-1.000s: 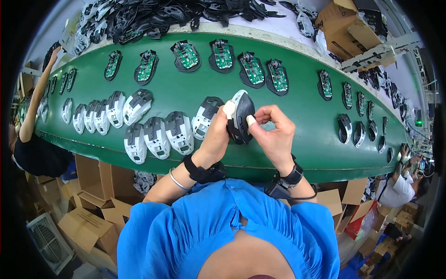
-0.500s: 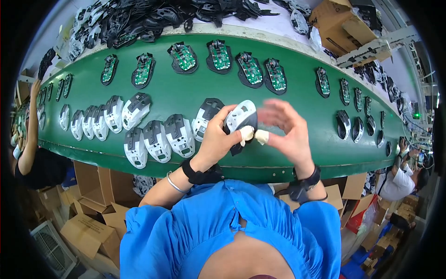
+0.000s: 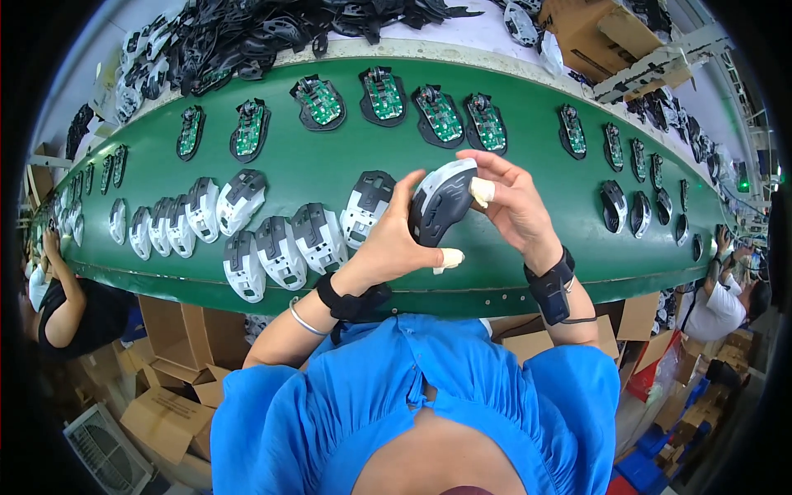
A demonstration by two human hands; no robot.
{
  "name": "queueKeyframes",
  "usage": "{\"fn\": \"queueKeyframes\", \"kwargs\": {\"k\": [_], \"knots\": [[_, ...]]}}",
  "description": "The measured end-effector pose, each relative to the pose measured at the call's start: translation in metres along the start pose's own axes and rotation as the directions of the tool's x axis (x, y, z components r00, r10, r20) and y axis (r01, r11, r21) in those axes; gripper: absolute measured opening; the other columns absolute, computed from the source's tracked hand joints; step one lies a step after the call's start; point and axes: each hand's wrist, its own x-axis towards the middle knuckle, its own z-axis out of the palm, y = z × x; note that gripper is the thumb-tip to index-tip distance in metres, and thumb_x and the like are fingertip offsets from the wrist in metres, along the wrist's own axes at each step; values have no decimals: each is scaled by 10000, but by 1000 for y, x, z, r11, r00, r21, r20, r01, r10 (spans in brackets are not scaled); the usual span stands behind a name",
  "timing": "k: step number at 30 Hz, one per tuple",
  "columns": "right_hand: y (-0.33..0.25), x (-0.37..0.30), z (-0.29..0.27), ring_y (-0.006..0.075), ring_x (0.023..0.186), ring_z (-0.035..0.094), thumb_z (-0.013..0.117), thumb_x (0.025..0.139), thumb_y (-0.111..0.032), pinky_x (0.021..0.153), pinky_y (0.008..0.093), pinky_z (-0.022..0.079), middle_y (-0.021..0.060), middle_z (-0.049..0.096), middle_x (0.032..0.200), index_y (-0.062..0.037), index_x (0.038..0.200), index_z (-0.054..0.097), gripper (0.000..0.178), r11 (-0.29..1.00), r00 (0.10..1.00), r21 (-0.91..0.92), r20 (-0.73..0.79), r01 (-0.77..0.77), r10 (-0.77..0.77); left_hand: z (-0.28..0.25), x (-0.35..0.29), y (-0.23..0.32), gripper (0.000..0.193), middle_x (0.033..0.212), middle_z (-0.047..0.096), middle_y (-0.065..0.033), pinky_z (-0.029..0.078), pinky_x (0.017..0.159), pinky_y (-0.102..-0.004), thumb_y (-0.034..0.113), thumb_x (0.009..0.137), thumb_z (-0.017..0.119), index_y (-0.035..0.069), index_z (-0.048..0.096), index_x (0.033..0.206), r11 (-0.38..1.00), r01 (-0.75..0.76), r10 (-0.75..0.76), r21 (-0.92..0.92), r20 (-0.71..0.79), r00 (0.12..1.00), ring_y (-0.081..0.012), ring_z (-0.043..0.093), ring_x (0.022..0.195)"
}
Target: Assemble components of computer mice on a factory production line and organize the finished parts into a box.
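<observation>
A computer mouse shell (image 3: 441,208) with black side and white top is held tilted between my two hands above the green surface. My right hand (image 3: 521,210) grips its right edge, the taped thumb on the side and fingers round the upper end. My left hand (image 3: 394,239) cradles its left edge. The left thumb, also covered at the tip, stretches out below it. Just left of my left hand lies a white-and-black mouse shell (image 3: 368,206), with several more shells (image 3: 319,235) farther left. Across the far side runs a row of black mouse bases with green circuit boards (image 3: 439,117).
The long green worktop (image 3: 528,272) curves across the view. Dark plastic parts (image 3: 247,41) are heaped on the far ledge, beside a cardboard box (image 3: 598,41). Other people sit at left (image 3: 70,305) and right (image 3: 709,305). Open cartons (image 3: 169,421) stand below.
The mouse shell has turned to show its black side. My right hand has closed on its right edge, while my left thumb has come off it. The person at left has lowered an arm.
</observation>
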Motion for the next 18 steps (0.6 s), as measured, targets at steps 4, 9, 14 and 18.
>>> {"fn": "queueKeyframes", "kwargs": {"k": [4, 9, 14, 18], "knots": [[-12, -3, 6, 165, 989, 583, 741, 678, -97, 862, 288, 472, 76, 576, 1107, 28, 1200, 542, 572, 955, 995, -297, 90, -15, 44, -4, 1, -1, 754, 1107, 544, -104, 411, 941, -309, 44, 629, 744, -28, 382, 1287, 968, 210, -219, 138, 57, 974, -198, 524, 1074], [-10, -6, -1, 157, 972, 559, 786, 561, -35, 857, 275, 454, 58, 525, 1040, 40, 1122, 594, 598, 812, 995, -582, 98, 36, 26, 1, 0, 12, 654, 1010, 570, -116, 440, 868, -305, 101, 558, 759, -9, 476, 1137, 887, 40, -36, 461, -17, 999, -208, 562, 956], [9, -18, -11, 153, 947, 552, 786, 560, -27, 879, 273, 435, 48, 517, 1021, 27, 1102, 601, 576, 773, 990, -618, 100, 139, -99, 2, -8, 11, 778, 1103, 543, -163, 432, 910, -354, 145, 559, 788, -15, 440, 1236, 839, 6, -27, 544, 32, 999, -288, 544, 1036], [29, -44, -39, 160, 929, 582, 766, 606, -87, 838, 275, 472, 66, 586, 1036, -10, 1116, 586, 547, 787, 856, -581, -282, 207, -433, -10, -34, 36, 1085, 1401, 304, -235, 218, 1064, -520, 325, 578, 823, 94, 226, 1454, 600, -200, 153, 774, 135, 979, -436, 244, 1307]]}}
